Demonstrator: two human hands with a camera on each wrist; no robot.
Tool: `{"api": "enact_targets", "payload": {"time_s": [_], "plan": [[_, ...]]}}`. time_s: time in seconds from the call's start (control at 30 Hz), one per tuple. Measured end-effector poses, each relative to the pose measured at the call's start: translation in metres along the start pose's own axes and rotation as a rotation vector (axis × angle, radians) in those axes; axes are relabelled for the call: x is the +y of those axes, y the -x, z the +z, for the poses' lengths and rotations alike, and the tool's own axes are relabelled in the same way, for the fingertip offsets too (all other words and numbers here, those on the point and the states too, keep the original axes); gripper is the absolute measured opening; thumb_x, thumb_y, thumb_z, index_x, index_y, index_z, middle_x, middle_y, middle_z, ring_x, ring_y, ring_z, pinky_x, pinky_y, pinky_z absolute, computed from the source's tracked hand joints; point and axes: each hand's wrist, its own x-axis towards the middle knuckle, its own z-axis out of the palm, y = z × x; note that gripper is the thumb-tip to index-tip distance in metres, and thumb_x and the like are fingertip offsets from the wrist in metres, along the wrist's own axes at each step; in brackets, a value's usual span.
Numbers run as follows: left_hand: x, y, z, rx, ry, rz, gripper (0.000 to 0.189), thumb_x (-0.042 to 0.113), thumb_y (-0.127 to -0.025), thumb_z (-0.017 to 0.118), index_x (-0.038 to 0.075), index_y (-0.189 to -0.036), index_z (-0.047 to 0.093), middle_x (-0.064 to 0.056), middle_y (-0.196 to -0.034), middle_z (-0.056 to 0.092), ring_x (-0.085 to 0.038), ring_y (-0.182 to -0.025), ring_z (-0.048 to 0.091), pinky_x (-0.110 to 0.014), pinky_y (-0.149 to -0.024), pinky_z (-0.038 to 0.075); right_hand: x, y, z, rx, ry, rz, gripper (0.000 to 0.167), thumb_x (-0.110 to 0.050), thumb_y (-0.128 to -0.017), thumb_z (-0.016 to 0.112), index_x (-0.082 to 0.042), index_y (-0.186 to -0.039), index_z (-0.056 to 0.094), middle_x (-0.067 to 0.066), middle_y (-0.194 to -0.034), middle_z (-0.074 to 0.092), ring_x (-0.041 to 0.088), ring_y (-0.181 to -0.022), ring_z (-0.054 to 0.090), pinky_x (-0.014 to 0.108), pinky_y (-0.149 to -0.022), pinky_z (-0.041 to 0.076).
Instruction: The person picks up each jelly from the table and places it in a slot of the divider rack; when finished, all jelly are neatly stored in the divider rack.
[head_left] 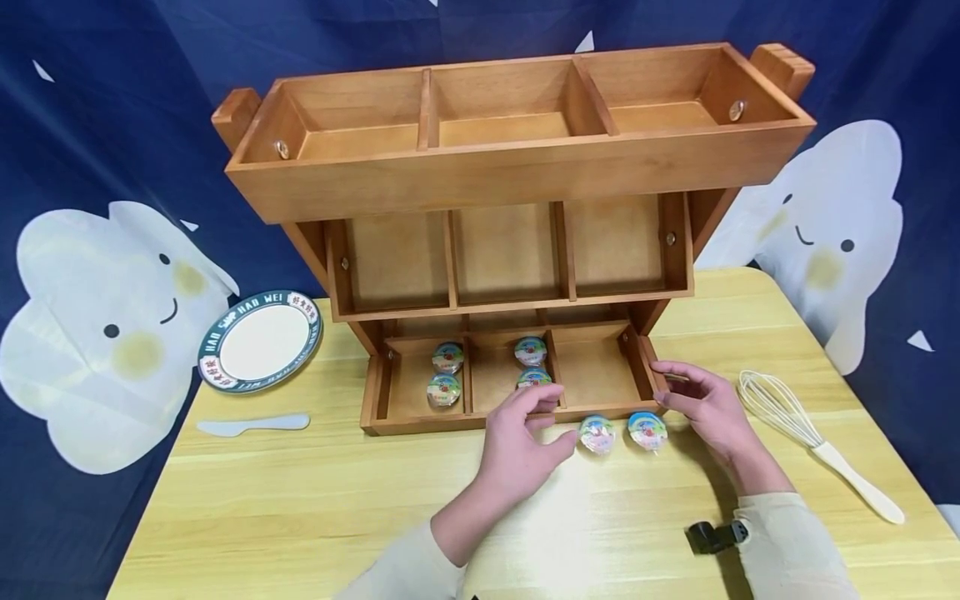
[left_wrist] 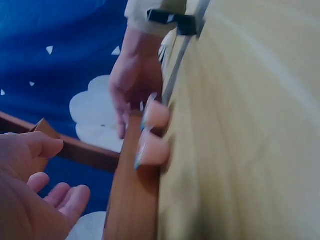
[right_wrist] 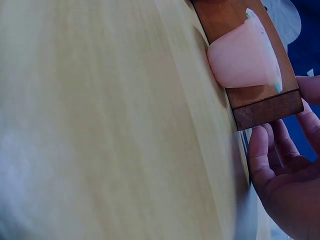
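Ahead and left of the left grip (head_left: 517,454), two cups (head_left: 443,389) stand in the left compartment of the bottom tray (head_left: 435,424); two middle cups (head_left: 530,350) lie ahead of that grip, one partly behind its fingers. The left grip is spread, thumb and fingers parted with nothing between. Just right of its thumb stands the left loose cup (head_left: 597,435), then the right loose cup (head_left: 647,431), both on the surface (head_left: 262,517) before the tray. Round, they show no long axis; their row follows the tray's front. The right grip (head_left: 701,408), nearer the second, is parted too, fingertips at the tray's right end; how firmly they press I cannot tell.

Well left of both grips lie a green-rimmed round plate (head_left: 261,342) and a flat pale knife (head_left: 255,423). The tiered rack (head_left: 517,171) is smooth brown wood; the loose cups taper, pink under printed lids. Right of the right grip lies a white-handled wire whisk (head_left: 821,448).
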Motion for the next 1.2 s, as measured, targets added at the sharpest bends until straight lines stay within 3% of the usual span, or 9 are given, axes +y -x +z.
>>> {"api": "enact_targets", "payload": {"time_s": [0.13, 0.37, 0.53, 0.8, 0.93, 1.2], "plan": [[-0.009, 0.01, 0.01, 0.028, 0.015, 0.019, 0.042, -0.008, -0.076, 0.079, 0.004, -0.115, 0.069, -0.006, -0.111, 0.066, -0.027, -0.098, 0.066, -0.036, -0.083, 0.058, 0.0, 0.0, 0.0, 0.003, 0.007, -0.002, 0.043, -0.005, -0.091, 0.072, 0.004, -0.132, 0.061, -0.002, -0.124, 0.061, 0.009, -0.108, 0.057, 0.014, -0.086, 0.047], [-0.03, 0.023, 0.027, 0.011, -0.044, -0.112, 0.038, -0.002, -0.076, 0.081, 0.004, -0.112, 0.072, -0.011, -0.108, 0.065, -0.029, -0.099, 0.066, -0.029, -0.081, 0.057, 0.0, -0.001, 0.001, 0.004, -0.012, -0.008, 0.043, -0.004, -0.091, 0.072, 0.004, -0.131, 0.061, -0.005, -0.123, 0.061, 0.011, -0.108, 0.057, 0.015, -0.086, 0.048], [-0.041, 0.023, 0.037, 0.029, -0.048, -0.201, 0.041, 0.001, -0.074, 0.084, 0.008, -0.113, 0.073, -0.006, -0.105, 0.064, -0.027, -0.097, 0.067, -0.025, -0.079, 0.057, 0.001, -0.002, 0.001, 0.005, -0.017, -0.014, 0.042, -0.004, -0.091, 0.072, 0.004, -0.131, 0.061, -0.007, -0.121, 0.061, 0.01, -0.108, 0.057, 0.015, -0.085, 0.049], [-0.049, 0.017, 0.05, 0.062, 0.013, -0.264, 0.046, 0.002, -0.072, 0.087, 0.014, -0.115, 0.074, 0.003, -0.108, 0.066, -0.024, -0.09, 0.071, -0.026, -0.075, 0.058, 0.002, -0.001, 0.001, 0.005, -0.032, -0.024, 0.041, -0.001, -0.091, 0.071, 0.005, -0.13, 0.061, -0.007, -0.12, 0.062, 0.012, -0.106, 0.057, 0.016, -0.085, 0.05], [-0.053, 0.015, 0.056, 0.064, 0.009, -0.267, 0.047, 0.001, -0.071, 0.087, 0.017, -0.114, 0.075, 0.006, -0.11, 0.066, -0.021, -0.089, 0.07, -0.025, -0.072, 0.058, 0.002, -0.001, 0.001, 0.009, -0.026, -0.024, 0.041, -0.002, -0.091, 0.072, 0.004, -0.13, 0.061, -0.007, -0.119, 0.062, 0.012, -0.106, 0.057, 0.015, -0.084, 0.049], [-0.056, 0.015, 0.063, 0.095, -0.06, -0.202, 0.039, -0.001, -0.071, 0.087, 0.013, -0.106, 0.076, 0.007, -0.104, 0.066, -0.012, -0.08, 0.07, -0.021, -0.07, 0.057, 0.002, 0.0, 0.001, 0.009, -0.028, -0.02, 0.041, -0.002, -0.09, 0.072, 0.005, -0.13, 0.061, -0.007, -0.119, 0.062, 0.011, -0.106, 0.058, 0.015, -0.085, 0.049]]}}
